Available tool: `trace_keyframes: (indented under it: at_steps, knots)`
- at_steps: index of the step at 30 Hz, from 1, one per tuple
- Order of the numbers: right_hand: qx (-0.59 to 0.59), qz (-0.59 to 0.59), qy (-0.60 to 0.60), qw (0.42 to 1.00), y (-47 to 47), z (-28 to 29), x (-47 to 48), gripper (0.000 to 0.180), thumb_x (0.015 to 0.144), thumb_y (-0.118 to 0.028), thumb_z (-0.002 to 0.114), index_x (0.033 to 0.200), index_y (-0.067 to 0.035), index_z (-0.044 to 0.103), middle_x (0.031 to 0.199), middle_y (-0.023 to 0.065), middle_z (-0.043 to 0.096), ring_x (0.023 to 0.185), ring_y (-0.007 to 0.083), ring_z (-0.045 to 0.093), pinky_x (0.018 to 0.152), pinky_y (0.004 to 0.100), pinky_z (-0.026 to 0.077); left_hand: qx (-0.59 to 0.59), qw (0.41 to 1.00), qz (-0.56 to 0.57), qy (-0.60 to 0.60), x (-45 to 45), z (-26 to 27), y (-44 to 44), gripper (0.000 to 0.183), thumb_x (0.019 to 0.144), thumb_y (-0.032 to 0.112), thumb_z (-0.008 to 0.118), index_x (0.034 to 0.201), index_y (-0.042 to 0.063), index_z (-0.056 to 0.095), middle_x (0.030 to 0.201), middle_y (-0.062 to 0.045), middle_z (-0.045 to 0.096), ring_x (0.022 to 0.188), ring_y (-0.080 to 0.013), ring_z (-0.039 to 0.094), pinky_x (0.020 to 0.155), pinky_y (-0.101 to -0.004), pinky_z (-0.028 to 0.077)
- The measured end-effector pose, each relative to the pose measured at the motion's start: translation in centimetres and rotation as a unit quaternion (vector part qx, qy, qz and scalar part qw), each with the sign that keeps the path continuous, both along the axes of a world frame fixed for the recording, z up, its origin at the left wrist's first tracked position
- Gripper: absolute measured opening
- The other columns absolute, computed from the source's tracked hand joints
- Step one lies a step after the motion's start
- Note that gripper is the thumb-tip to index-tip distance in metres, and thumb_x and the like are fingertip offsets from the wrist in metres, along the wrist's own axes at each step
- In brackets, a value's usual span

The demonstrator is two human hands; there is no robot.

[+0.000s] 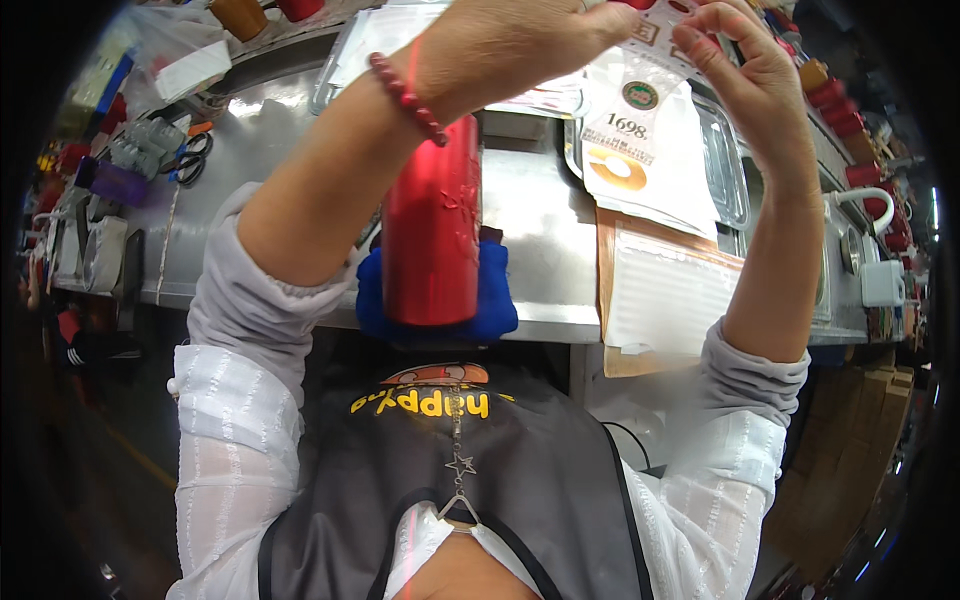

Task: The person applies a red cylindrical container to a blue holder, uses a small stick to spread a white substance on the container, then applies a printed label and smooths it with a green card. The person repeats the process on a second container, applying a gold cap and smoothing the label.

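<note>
A translucent printed sheet (639,105) with a green round emblem hangs at the top, to the right of centre. My right hand (739,64) pinches its upper part between thumb and finger. My left hand (547,45), above a red bead bracelet, reaches to the sheet's upper left; its fingertips are partly cut off by the frame's top, so its hold is unclear. Below my left wrist a glossy red cylinder (431,232) lies on a blue cloth (495,289) at the bench's near edge. White printed sheets (686,184) lie beneath the hanging sheet.
On the metal bench (536,247), scissors (191,157) and a purple object (111,181) lie at left. Clear trays (731,165) are at the back. A brown board (609,292) with a pale sheet (664,292) overhangs the near edge. A white jug (883,283) stands far right.
</note>
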State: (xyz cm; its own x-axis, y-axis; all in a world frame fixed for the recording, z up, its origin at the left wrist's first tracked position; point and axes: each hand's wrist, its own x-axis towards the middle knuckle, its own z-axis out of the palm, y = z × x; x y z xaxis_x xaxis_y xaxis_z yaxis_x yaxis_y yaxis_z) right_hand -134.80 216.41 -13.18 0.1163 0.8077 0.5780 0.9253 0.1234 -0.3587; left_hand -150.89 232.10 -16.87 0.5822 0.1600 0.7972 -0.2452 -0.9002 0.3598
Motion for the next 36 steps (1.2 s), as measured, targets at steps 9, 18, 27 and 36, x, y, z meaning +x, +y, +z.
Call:
trace_keyframes:
  at_steps: [9,18,27,36]
  knots:
    - [0.03,-0.139,0.146,0.979,-6.6,-7.6,20.9,0.019,0.091,-0.017,0.075,0.098,-0.001,0.07,0.109,0.0098,0.067,0.104,0.0202,0.064,0.09,0.0315,0.049,-0.055,0.995,0.009,0.088,-8.0,-4.3,0.2,0.033,0.094,0.019,0.062,0.121,0.001,0.067,0.13,-0.017,0.063,0.128,-0.0279,0.053,0.11,-0.0378,0.036]
    - [-0.213,-0.457,-0.159,0.849,-4.1,-21.4,31.5,0.026,0.09,-0.039,0.069,0.102,-0.016,0.073,0.126,0.0072,0.061,0.119,0.0345,0.056,0.091,0.0571,0.05,-0.257,0.962,0.072,0.054,-16.0,-12.1,-2.7,0.049,0.096,0.032,0.064,0.129,-0.004,0.059,0.139,-0.021,0.056,0.137,-0.0358,0.044,0.115,-0.0465,0.032]
    - [-0.105,-0.375,-0.311,0.867,-4.1,-14.5,27.3,0.016,0.094,-0.028,0.066,0.1,-0.013,0.069,0.126,0.0055,0.061,0.118,0.0336,0.056,0.089,0.0496,0.051,-0.174,0.963,0.022,0.206,-19.6,-16.0,-5.9,0.125,0.082,0.075,0.065,0.156,-0.01,0.012,0.157,-0.033,0.029,0.149,-0.0444,0.029,0.121,-0.0601,0.012]
    - [-0.016,-0.145,-0.155,0.977,-2.9,-4.1,6.1,0.018,0.097,-0.015,0.067,0.092,0.001,0.062,0.125,0.0159,0.061,0.116,0.0308,0.057,0.097,0.0392,0.046,-0.117,0.954,0.112,0.252,-19.2,-16.3,-6.2,0.122,0.073,0.055,0.082,0.157,-0.007,0.018,0.146,-0.03,0.044,0.14,-0.0513,0.036,0.119,-0.0628,0.017]
